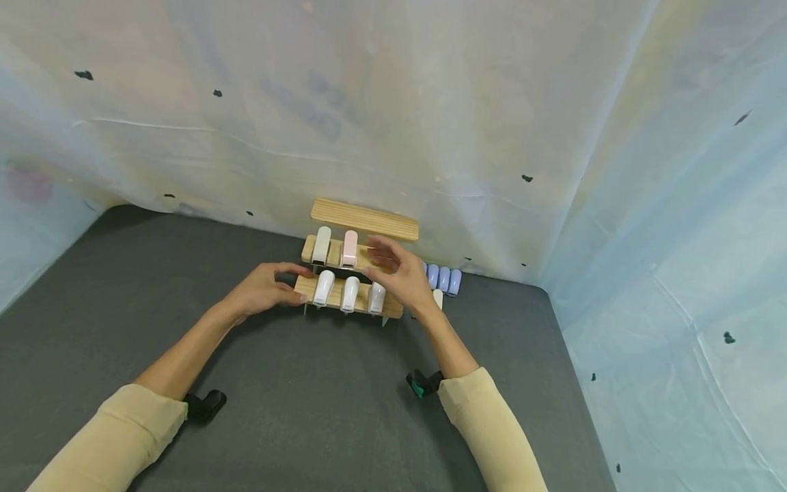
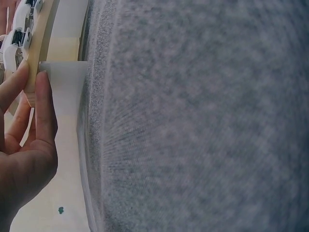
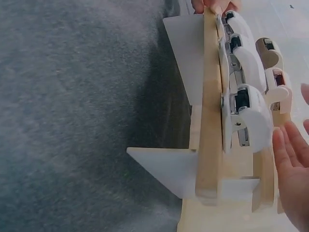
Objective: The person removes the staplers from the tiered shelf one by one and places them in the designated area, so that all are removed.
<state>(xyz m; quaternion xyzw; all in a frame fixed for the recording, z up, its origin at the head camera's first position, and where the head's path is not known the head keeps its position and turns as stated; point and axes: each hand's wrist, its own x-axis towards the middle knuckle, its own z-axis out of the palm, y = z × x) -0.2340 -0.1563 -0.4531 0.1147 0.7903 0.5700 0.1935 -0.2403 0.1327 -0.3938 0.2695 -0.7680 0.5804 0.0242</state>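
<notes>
A tiered wooden stand (image 1: pixel 395 309) with translucent supports bears staplers on two of its shelves. Three white staplers (image 1: pixel 350 294) line the lower shelf; an off-white stapler (image 1: pixel 322 244) and a pink stapler (image 1: pixel 349 249) stand on the middle one. My left hand (image 1: pixel 261 290) pinches the left end of the lower shelf, thumb on top and fingers underneath, as the left wrist view shows. Over the right part of the middle shelf is my right hand (image 1: pixel 402 277), fingers bent loosely with nothing between them. In the right wrist view its fingers (image 3: pixel 289 137) are close beside the nearest white stapler.
Several lavender staplers (image 1: pixel 444 279) stand in a row right of the stand, with a cream stapler (image 1: pixel 438 297) partly behind my right wrist. The top shelf (image 1: pixel 365 219) bears nothing. A draped cloth (image 1: pixel 381 102) rises behind the dark grey table (image 1: pixel 295 396).
</notes>
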